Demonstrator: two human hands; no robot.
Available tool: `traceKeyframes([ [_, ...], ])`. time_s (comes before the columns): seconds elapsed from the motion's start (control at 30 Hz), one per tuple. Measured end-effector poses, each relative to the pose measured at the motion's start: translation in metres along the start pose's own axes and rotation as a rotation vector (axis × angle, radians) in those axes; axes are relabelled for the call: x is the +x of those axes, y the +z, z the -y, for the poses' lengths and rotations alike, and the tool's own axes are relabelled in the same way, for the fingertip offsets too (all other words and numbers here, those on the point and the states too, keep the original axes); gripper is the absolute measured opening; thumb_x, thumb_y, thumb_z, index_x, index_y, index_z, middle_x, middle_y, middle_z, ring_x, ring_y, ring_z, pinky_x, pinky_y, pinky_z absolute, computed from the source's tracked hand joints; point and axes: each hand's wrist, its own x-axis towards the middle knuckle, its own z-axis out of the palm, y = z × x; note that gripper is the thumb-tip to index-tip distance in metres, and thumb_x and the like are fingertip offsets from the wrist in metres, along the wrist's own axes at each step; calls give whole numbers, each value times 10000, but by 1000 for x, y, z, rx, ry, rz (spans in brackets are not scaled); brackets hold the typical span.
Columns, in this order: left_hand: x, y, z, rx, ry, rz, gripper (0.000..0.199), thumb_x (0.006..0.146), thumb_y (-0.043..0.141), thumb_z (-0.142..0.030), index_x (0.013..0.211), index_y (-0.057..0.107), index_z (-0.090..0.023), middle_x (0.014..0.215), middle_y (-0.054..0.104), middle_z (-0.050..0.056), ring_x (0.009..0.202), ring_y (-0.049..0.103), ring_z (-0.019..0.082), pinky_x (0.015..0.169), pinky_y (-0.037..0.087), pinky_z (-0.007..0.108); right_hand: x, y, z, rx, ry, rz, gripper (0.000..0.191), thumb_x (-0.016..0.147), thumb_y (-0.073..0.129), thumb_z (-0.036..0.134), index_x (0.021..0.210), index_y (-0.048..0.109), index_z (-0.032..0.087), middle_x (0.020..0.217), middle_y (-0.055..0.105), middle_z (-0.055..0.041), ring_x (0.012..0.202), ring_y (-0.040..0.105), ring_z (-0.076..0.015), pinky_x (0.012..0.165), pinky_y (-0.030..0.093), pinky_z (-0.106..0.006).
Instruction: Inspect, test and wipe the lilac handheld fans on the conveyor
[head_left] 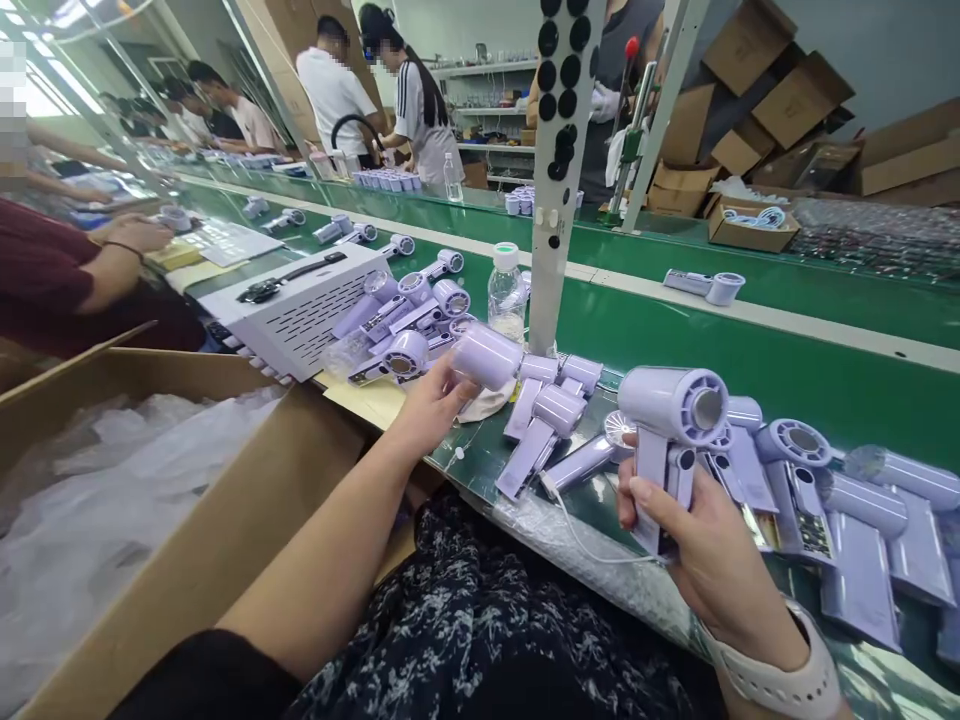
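My right hand (709,525) is wrapped round the handle of a lavender handheld fan (664,400), held upright with its round grille turned right. A white cable (581,540) runs to the bottom of that fan's handle. Farther left, my left hand (427,410) grips a second lavender fan (489,355), whose handle is mostly hidden. Between the hands, several lavender fans (559,410) lie on the green bench. Another pile of fans (405,352), some with handles open, is beyond my left hand. More fans (862,500) lie to the right of my right hand.
A grey slotted metal box (315,310) and a clear bottle (507,290) stand behind the piles. A white post (553,200) rises from the bench. Beyond runs a green conveyor (825,350). A carton (195,510) with plastic bags is at my left. Co-workers (337,90) stand across the line.
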Motion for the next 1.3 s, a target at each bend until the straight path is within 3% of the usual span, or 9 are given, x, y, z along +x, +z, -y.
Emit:
traceKeyframes([
  [0.1,-26,27,1,-277,-198,178,603,775,652,-760,954,628,-185,909,680,86,937,679,292,854,573,443,-2,0,-5,116,16,99,304,897,728,447,1111,689,235,984,673,-43,824,645,-186,737,571,-293],
  [0.17,-44,47,-3,-492,-295,348,542,761,752,-644,1017,602,-190,865,643,41,770,656,205,722,580,364,-4,0,-6,156,18,129,279,922,697,434,1136,696,255,1041,665,-51,892,653,-208,781,586,-319],
  [0.3,-70,71,-15,-713,-282,552,558,715,861,-278,1163,532,-225,892,591,-20,686,610,115,614,532,248,-13,6,-7,155,-74,98,211,964,643,408,1095,715,259,973,658,-51,776,621,-181,675,569,-295],
  [0.47,-81,71,-16,-553,-221,715,432,826,784,-395,1071,486,-200,900,584,-3,641,617,113,562,505,240,-23,7,-14,164,-53,119,217,966,641,406,1110,706,257,977,663,-49,736,602,-165,636,540,-280],
  [0.57,-82,69,-15,-468,-213,724,422,836,781,-388,1044,467,-199,938,578,2,687,626,117,612,513,251,-24,7,-19,164,-34,110,213,975,636,405,1105,706,252,891,656,-35,725,588,-157,663,531,-272],
  [0.77,-80,71,-18,-568,-256,759,468,790,804,-417,1064,489,-207,986,542,6,754,627,133,642,521,261,-21,14,-17,254,3,83,252,919,712,403,1114,693,246,1011,663,-43,771,608,-156,670,555,-271],
  [1.03,-83,66,-11,-493,-239,750,426,822,787,-351,1074,476,-205,961,560,-6,729,629,117,642,520,258,-23,12,-15,221,-2,165,225,948,680,410,1090,688,236,971,660,-37,743,610,-151,663,557,-269],
  [1.17,-81,70,-9,-479,-245,688,432,811,792,-388,1050,485,-202,914,568,-14,688,616,116,594,507,247,-22,12,-17,188,-13,133,238,934,692,415,1089,688,235,966,662,-41,746,610,-158,656,558,-272],
  [1.3,-79,79,-7,-522,-306,556,434,809,766,-423,1058,482,-210,870,576,-25,607,596,105,521,495,232,-22,12,-24,215,38,19,262,925,667,458,1042,686,225,893,668,-46,650,596,-155,540,533,-260],
])
